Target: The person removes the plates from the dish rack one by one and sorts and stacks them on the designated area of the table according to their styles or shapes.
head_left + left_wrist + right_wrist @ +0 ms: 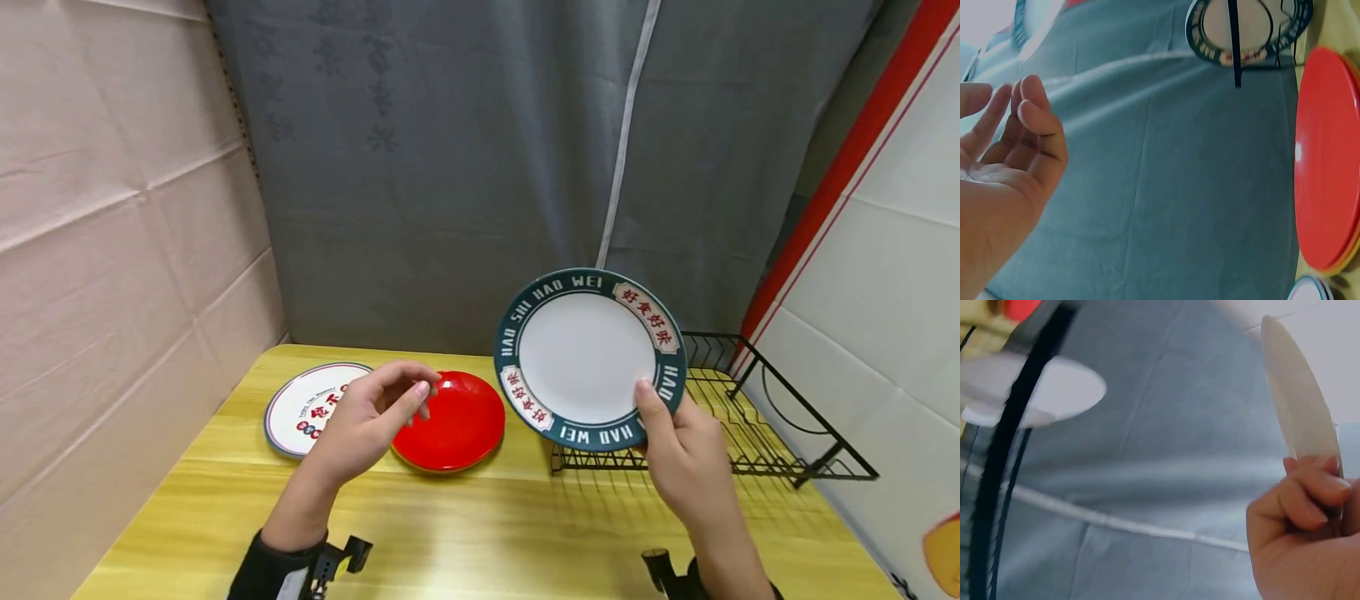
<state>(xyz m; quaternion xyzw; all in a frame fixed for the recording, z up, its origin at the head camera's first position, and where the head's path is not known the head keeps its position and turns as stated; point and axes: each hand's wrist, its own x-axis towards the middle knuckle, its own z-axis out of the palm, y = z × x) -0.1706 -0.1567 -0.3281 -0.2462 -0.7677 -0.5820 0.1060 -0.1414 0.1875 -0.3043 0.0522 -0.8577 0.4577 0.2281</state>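
My right hand (690,467) grips a white plate with a green lettered rim (588,358) by its lower right edge, thumb on the front face. The plate is tilted up, facing the head camera, in front of the rack. In the right wrist view its pale back (1300,394) shows above the curled fingers (1307,497). Over the table, my left hand (367,421) hangs with loosely bent fingers and nothing in them. Behind it lie a red plate (457,425) and a white plate with red characters (307,408), which the hand partly covers.
A black wire dish rack (750,417) stands on the right of the wooden table (450,533). Another green-rimmed plate (1238,28) stands in it, hidden behind the held plate in the head view. A grey curtain (450,167) hangs at the back, with pale walls either side.
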